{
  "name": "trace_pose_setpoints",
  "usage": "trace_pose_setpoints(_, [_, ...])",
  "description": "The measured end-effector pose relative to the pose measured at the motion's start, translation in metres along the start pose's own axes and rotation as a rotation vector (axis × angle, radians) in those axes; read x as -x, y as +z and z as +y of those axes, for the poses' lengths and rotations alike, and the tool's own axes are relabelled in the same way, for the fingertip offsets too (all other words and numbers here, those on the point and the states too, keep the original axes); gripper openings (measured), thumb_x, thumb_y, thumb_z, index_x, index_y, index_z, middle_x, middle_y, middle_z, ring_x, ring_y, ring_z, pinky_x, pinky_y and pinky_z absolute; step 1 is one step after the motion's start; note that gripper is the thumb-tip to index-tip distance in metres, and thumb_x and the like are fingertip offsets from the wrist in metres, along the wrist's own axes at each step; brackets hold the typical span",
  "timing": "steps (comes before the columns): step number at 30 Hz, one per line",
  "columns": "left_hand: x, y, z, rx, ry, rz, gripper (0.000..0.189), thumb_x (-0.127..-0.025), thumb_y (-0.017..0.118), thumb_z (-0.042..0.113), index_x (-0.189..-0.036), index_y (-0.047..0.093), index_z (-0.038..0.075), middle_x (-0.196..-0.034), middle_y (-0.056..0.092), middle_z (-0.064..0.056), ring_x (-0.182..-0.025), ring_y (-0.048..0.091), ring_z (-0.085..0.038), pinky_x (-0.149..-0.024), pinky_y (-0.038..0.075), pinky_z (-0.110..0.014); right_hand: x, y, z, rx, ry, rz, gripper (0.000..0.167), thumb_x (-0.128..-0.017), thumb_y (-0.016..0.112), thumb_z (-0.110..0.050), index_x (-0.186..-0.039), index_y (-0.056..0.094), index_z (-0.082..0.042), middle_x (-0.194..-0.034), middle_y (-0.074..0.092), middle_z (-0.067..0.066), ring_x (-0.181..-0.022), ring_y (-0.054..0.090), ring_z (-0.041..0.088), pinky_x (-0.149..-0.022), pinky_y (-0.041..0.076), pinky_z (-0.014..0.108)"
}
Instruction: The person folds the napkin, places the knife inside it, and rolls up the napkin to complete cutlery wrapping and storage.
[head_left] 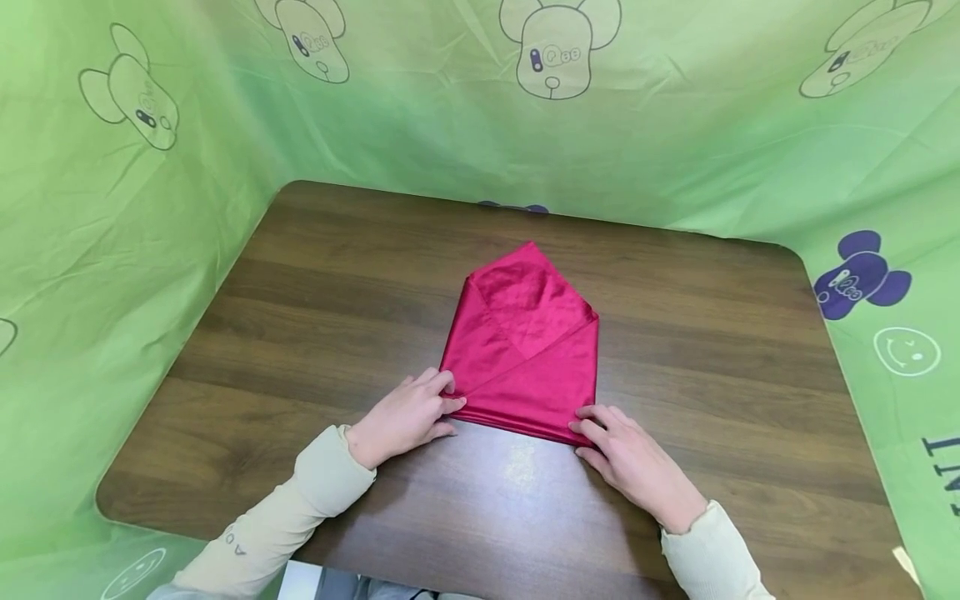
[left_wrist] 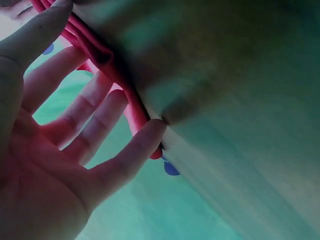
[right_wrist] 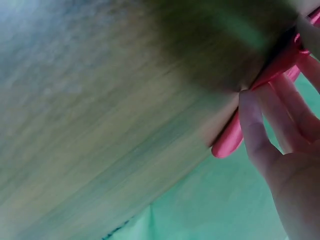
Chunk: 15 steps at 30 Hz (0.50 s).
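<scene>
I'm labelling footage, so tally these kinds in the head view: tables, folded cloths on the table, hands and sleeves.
Tables: 1, brown table
Folded cloths: 1, red cloth
Hands: 2, left hand and right hand
Sleeves: 2, left sleeve and right sleeve
Total: 6

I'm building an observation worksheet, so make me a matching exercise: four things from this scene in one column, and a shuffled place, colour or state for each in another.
Things
1. Red cloth
2. Left hand
3. Right hand
4. Table

Descriptions
A. Brown with a wood-grain look
B. At the cloth's near right corner
C. Folded, with a point at its far end
D. At the cloth's near left corner

Pairs: 1-C, 2-D, 3-B, 4-A
</scene>
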<state>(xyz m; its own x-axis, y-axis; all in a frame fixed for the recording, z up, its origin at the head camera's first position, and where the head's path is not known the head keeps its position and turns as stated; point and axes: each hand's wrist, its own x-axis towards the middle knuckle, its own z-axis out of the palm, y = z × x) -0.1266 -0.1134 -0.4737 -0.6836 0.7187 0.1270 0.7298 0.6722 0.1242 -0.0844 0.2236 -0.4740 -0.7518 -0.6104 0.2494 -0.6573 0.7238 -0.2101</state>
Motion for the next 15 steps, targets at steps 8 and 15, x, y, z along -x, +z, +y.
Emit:
trace_pose_setpoints(8, [-0.008, -0.005, -0.008, 0.068, 0.043, -0.006, 0.037, -0.074, 0.083, 0.033, -0.106, 0.076, 0.016, -0.083, 0.053, 0.001, -0.077, 0.047, -0.017, -0.068, 0.046, -0.026, -0.006, 0.001, 0.003, 0.014, -0.037, 0.020, 0.026, -0.074, 0.082, -0.015, -0.096, 0.068, -0.013, -0.100, 0.058, 0.001, -0.086, 0.053, 0.014, -0.077, 0.049, 0.030])
trace_pose_setpoints(15, [-0.016, -0.006, -0.010, -0.043, 0.146, -0.012, 0.003, -0.079, 0.076, 0.018, -0.082, 0.076, 0.017, -0.074, 0.050, 0.000, -0.072, 0.046, -0.019, -0.070, 0.044, -0.025, -0.010, 0.003, 0.001, 0.054, -0.074, 0.043, 0.023, -0.071, 0.080, -0.006, -0.086, 0.064, -0.011, -0.090, 0.056, 0.001, -0.079, 0.052, 0.016, -0.071, 0.049, 0.031])
